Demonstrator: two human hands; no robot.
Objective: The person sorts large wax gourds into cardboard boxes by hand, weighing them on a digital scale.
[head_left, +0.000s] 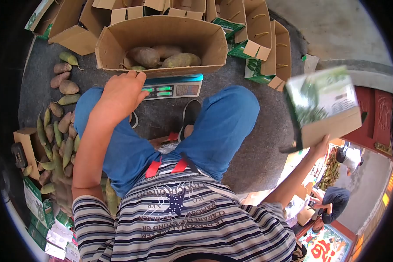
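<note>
An open cardboard box [161, 35] sits on a digital scale [179, 89] with lit green digits. Inside it lie several large, long brownish-green vegetables [181, 60]. My left hand [122, 94] has its fingers bent over the near rim of this box. Out to the right, my right hand [321, 149] grips the lower edge of a green-and-white printed carton [323, 102], raised off the floor and smeared by motion. Part of the scale is hidden under the box and behind my left hand.
Open cardboard boxes [260, 32] line the far side. At left, loose vegetables [69, 87] lie on the dark floor beside a larger pile [59, 148]. Green cartons [35, 201] stand lower left. Another person [332, 203] bends over boxes at lower right, with one more person [350, 160] beyond.
</note>
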